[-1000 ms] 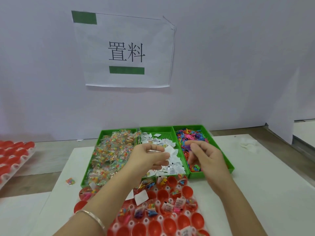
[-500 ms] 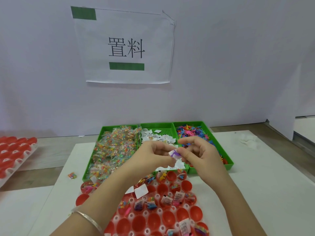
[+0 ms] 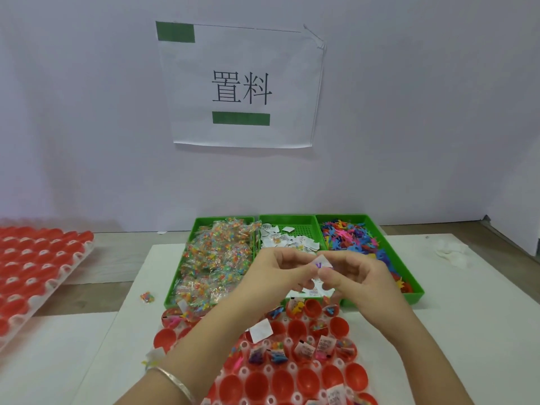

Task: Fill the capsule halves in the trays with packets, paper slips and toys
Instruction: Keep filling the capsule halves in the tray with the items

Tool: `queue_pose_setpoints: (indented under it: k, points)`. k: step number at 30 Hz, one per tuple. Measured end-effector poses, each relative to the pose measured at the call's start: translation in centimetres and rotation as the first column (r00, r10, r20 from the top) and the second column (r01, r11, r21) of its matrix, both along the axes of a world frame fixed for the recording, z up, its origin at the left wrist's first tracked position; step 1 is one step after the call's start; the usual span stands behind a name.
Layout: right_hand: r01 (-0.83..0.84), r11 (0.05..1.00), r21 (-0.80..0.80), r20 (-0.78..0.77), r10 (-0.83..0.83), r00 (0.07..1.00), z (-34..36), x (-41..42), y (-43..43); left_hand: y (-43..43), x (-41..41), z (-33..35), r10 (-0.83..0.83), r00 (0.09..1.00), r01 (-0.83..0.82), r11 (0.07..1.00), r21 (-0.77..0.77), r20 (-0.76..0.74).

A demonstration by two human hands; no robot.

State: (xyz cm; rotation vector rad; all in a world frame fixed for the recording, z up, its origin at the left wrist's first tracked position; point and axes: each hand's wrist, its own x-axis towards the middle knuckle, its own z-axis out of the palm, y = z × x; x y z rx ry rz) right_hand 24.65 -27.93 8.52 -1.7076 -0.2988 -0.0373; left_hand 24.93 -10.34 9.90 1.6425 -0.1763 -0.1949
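My left hand (image 3: 280, 271) and my right hand (image 3: 355, 277) meet above the front of the middle bin, both pinching a white paper slip with a purple toy (image 3: 321, 263) between their fingertips. Below them lies a clear tray of red capsule halves (image 3: 295, 384); some hold packets, slips and toys, others hold nothing. Three green bins stand behind: clear packets of coloured bits (image 3: 217, 258) on the left, paper slips (image 3: 287, 239) in the middle, coloured plastic toys (image 3: 353, 236) on the right.
A second tray of red capsule halves (image 3: 35, 264) lies at the far left. One loose packet (image 3: 147, 297) sits on the white table left of the bins. Crumpled white material (image 3: 450, 252) lies at the right. A wall with a paper sign (image 3: 241, 86) stands close behind.
My hands came together from apart; the right hand brought a purple toy from the right bin to the slip held by the left. The view shifted slightly downward.
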Motion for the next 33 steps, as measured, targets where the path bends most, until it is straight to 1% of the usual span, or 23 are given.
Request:
queue_pose_setpoints:
  k: [1,3,4,5,6,7,8,9,10,11,12,13,14,15,20,25,27,31,33]
  points:
    - [-0.004,1.0,0.028,-0.013,0.005,1.0,-0.1,0.1,0.1,0.0,0.0,-0.1,0.011,1.0,-0.011,1.0,0.023,0.016]
    - [0.035,0.993,0.111,-0.026,-0.032,0.999,-0.3,0.3,0.2,0.3,0.1,-0.2,0.018,1.0,-0.019,0.999,0.04,0.022]
    - [0.06,0.987,0.149,-0.033,-0.056,0.998,-0.3,0.4,0.2,0.7,0.4,-0.4,0.035,0.998,-0.038,0.997,0.074,0.043]
    - [0.086,0.98,0.181,-0.038,-0.081,0.996,-0.4,0.5,0.1,1.2,0.8,-0.6,0.071,0.993,-0.084,0.986,0.143,0.095]
    - [0.108,0.971,0.213,-0.039,-0.102,0.994,-0.3,0.6,0.0,1.9,1.3,-0.7,0.123,0.977,-0.164,0.956,0.243,0.174]
    - [0.123,0.962,0.242,-0.037,-0.118,0.992,-0.3,0.7,-0.2,3.0,1.9,-0.9,0.171,0.95,-0.263,0.89,0.372,0.262]
    - [0.13,0.955,0.267,-0.034,-0.126,0.991,-0.1,0.8,-0.5,4.2,2.6,-1.0,0.191,0.926,-0.343,0.785,0.517,0.325]
    - [0.132,0.95,0.284,-0.027,-0.129,0.991,0.0,0.8,-0.7,5.5,3.2,-1.2,0.185,0.923,-0.371,0.658,0.655,0.337]
    - [0.132,0.946,0.296,-0.023,-0.131,0.991,0.1,0.8,-0.9,6.8,3.8,-1.5,0.16,0.941,-0.336,0.522,0.784,0.297]
    - [0.134,0.943,0.306,-0.019,-0.135,0.991,0.2,0.9,-1.1,7.9,4.2,-1.9,0.134,0.966,-0.258,0.395,0.882,0.223]
    - [0.137,0.939,0.316,-0.016,-0.139,0.99,0.4,0.8,-1.2,8.8,4.4,-2.2,0.117,0.983,-0.172,0.305,0.937,0.142]
    - [0.142,0.936,0.323,-0.012,-0.146,0.989,0.5,0.8,-1.3,9.4,4.5,-2.6,0.11,0.99,-0.111,0.269,0.957,0.083]
    - [0.145,0.934,0.327,-0.009,-0.15,0.989,0.7,0.7,-1.4,9.9,4.6,-3.0,0.111,0.992,-0.09,0.278,0.956,0.061]
    - [0.145,0.933,0.329,-0.004,-0.152,0.988,0.8,0.6,-1.4,10.2,4.7,-3.2,0.118,0.991,-0.103,0.303,0.947,0.07]
    - [0.124,0.924,0.361,0.014,-0.138,0.99,0.9,0.3,-0.8,10.4,4.6,-3.2,0.181,0.963,-0.256,0.398,0.881,0.199]
    - [0.108,0.935,0.338,-0.006,-0.113,0.994,0.8,0.1,0.0,10.1,4.3,-2.5,0.253,0.912,-0.411,0.523,0.747,0.324]
    - [0.107,0.946,0.307,-0.01,-0.109,0.994,0.7,0.0,0.4,10.0,4.1,-2.2,0.238,0.899,-0.438,0.505,0.744,0.367]
    - [0.092,0.959,0.268,-0.021,-0.09,0.996,0.5,-0.2,1.0,10.1,3.7,-2.4,0.18,0.9,-0.436,0.401,0.805,0.398]
    - [0.079,0.962,0.26,-0.03,-0.074,0.997,0.5,-0.4,1.3,10.2,3.5,-2.7,0.19,0.899,-0.437,0.397,0.807,0.394]
